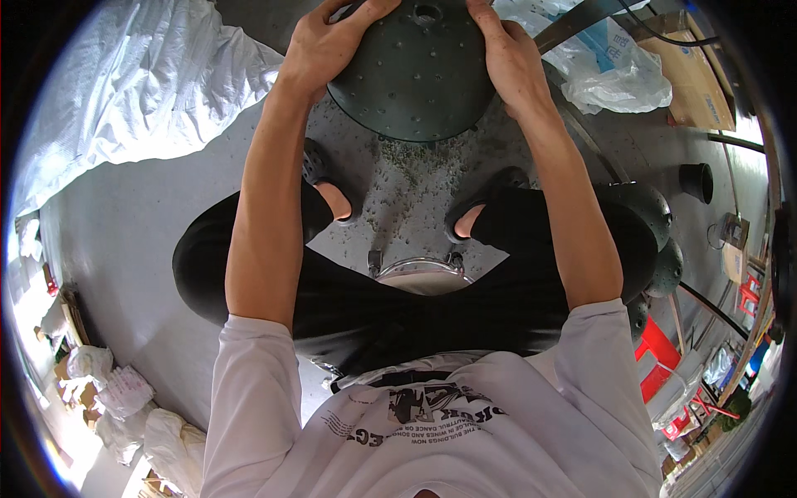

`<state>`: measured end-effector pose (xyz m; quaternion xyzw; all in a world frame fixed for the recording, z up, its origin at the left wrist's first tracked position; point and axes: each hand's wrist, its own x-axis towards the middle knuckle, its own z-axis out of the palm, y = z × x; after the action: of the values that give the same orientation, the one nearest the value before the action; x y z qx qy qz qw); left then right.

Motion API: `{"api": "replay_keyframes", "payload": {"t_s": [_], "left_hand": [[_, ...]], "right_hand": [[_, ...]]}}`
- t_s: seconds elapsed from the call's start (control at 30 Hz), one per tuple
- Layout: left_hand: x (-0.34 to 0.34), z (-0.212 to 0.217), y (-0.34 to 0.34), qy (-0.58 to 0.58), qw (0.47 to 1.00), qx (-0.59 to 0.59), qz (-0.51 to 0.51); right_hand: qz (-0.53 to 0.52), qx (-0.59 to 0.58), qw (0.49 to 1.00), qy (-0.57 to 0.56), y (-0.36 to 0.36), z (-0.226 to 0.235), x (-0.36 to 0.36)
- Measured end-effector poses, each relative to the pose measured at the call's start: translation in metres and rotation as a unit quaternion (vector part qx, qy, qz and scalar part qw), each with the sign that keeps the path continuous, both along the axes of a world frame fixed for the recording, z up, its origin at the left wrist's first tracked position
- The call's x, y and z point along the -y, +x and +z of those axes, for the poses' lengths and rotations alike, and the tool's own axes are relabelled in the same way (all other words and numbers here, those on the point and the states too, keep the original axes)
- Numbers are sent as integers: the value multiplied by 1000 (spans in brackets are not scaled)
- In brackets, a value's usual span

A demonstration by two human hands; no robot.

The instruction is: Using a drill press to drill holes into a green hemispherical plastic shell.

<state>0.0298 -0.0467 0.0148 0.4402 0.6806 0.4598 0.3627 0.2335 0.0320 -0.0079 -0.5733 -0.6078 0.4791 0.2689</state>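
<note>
White shirt [498, 423] is closest, worn by the seated person. Next by size: grey floor [149, 224], then white sheeting [124, 100] bunched at upper left, outside the left arm, so the working area between the legs isn't covered. Black trousers [398, 319]: knees spread wide, likely to leave room for both arms and the work. Main item is the dark dome [415, 79], top centre, ahead of the feet, pitted all over, with one bigger hole near the top edge of view. Can't tell if anything props it from below. Clear plastic bag [618, 79] and cardboard box [685, 75] sit off to the right. More studded domes [664, 270] cluster beside the right knee, probably parked within reach. Left grip [326, 41] and right grip [513, 62] both hold the dome, one per side, presumably to keep it level and steady; some fingertips hidden. Black pot [696, 183] far right. Smallest: dark crumbs [407, 170] scattered between the shoes [506, 178], just below the dome's rim.
</note>
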Motion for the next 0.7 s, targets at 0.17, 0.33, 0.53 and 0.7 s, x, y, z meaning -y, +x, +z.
{"api": "replay_keyframes", "payload": {"t_s": [0.17,0.33,0.53,0.7], "left_hand": [[-1,-3,-7,15,1000,3,0],[1,-2,-8,20,1000,-3,0],[-2,-4,-9,37,999,14,-5],[9,59,13,57,995,66,-53]], "right_hand": [[-12,-20,1000,-9,-9,-4,3],[-24,-21,999,-6,-12,2,9],[-20,-39,999,-7,-11,-3,2],[-52,-196,979,25,-16,39,13]]}}
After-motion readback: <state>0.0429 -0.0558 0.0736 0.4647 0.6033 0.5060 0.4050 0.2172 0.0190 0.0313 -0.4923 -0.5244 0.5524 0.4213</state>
